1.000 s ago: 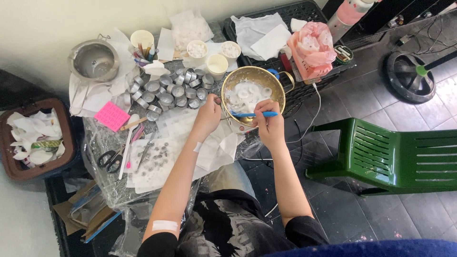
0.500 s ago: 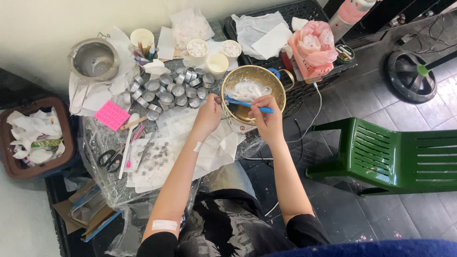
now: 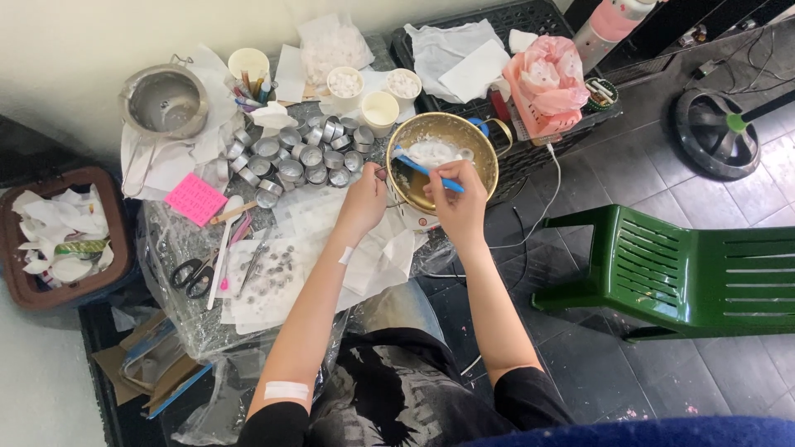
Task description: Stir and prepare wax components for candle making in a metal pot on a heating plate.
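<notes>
Far left, brown bin (image 3: 16, 273) on the floor, full of white scraps. Next, bench (image 3: 178, 240) wrapped in clear plastic: steel pot (image 3: 163, 101) at back left on white cloth, pink sticky pad (image 3: 195, 200) in front of it, black scissors (image 3: 192, 275) near the front edge, a wooden stick and pink-handled tools lying beside them. Paper sheet with small metal wick tabs (image 3: 269, 273) just right of the scissors. Cluster of empty round metal tealight cups (image 3: 298, 159) mid-bench, paper cups (image 3: 364, 95) behind them, some holding white bits. Left hand (image 3: 363, 203) rests at the near-left rim of the gold bowl (image 3: 484, 165), fingers curled at a small handle there; grip looks clenched, but what exactly it pinches cannot be told. Gold bowl sits at the right end of the bench on a small base, white wax chunks (image 3: 435, 151) inside. Right hand (image 3: 460, 203) over the bowl's front edge, grip clenched on a blue stick (image 3: 421, 169). Stick's long axis runs diagonally: the held end points lower right toward the person, the working end points upper left, down into the white wax near the bowl's left inner wall. Behind the bowl, black crate (image 3: 530, 21) with white cloths and a pink plastic bag (image 3: 546, 79). White cable hangs off the crate toward the floor. Right of all, green plastic chair (image 3: 687, 277) on dark tiled floor, well apart from the bench; black fan base (image 3: 714, 132) far right at the back.
</notes>
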